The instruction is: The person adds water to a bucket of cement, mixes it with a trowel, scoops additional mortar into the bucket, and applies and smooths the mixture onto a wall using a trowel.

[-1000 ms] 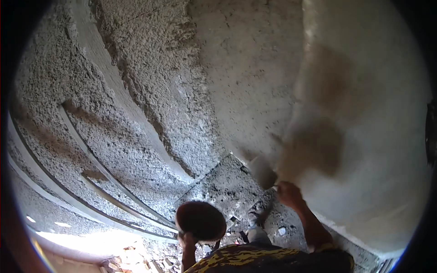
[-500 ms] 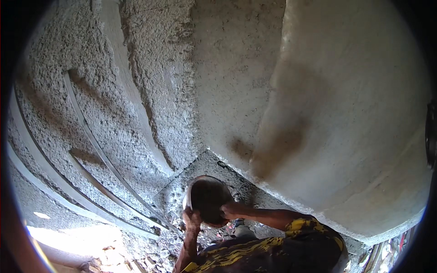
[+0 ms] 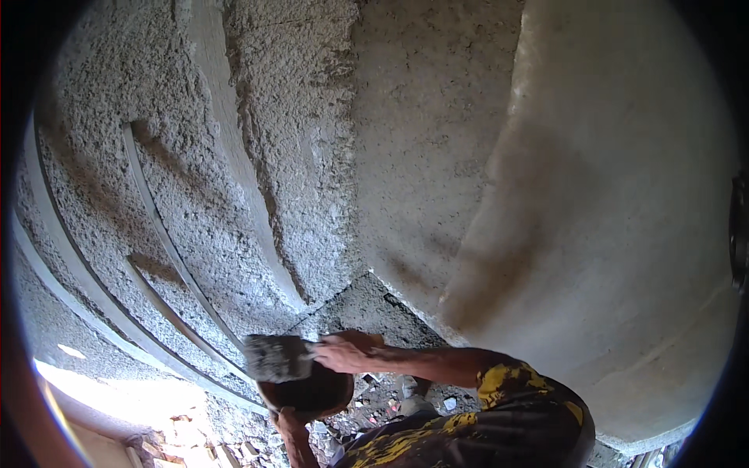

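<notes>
My right hand (image 3: 343,351) is closed around the handle of a trowel (image 3: 275,359), whose broad blade carries rough grey mortar. The blade is over the far left part of a dark round bowl (image 3: 324,394) and hides some of it. My left hand (image 3: 290,423) grips the bowl's near left rim, thumb up at the edge. How much mortar lies inside the bowl is too dark to tell. Both hands are low, in front of the corner where two walls meet.
A rough plastered wall (image 3: 304,171) with a raised vertical strip (image 3: 234,148) rises at the left. Several long thin strips (image 3: 160,218) lean against it. The right wall (image 3: 608,203) is smoother. Rubble (image 3: 374,405) covers the floor around my foot (image 3: 417,405).
My right hand has moved left from the bowl's right side, and the loaded trowel now shows above the bowl. My left hand and the bowl have shifted left and lower in view.
</notes>
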The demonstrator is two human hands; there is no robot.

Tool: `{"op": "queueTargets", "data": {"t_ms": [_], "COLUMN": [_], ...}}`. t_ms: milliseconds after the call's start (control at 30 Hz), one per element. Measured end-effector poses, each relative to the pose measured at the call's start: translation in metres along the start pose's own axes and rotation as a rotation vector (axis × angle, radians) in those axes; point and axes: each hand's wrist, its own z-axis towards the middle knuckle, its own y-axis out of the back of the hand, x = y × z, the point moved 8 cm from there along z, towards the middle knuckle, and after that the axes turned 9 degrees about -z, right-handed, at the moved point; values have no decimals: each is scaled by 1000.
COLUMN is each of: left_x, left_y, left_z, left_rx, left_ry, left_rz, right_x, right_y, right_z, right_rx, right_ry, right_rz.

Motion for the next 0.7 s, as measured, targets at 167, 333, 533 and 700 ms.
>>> {"op": "queueTargets", "data": {"t_ms": [167, 333, 533, 700], "left_x": [-11, -1, 20, 84], "left_y": [-5, -23, 0, -9], "left_z": [-33, -32, -39, -3], "left_rx": [-350, -344, -391, -209], "left_ry": [195, 113, 200, 388], "left_rz": [-395, -148, -8, -92], "right_x": [96, -81, -233, -165], "right_y": [177, 260, 535, 415], "right_z": [77, 140, -116, -249], "right_rx": [106, 433, -1246, -983], "right_ry": [660, 323, -542, -936], "right_rz": [436, 901, -53, -107]}}
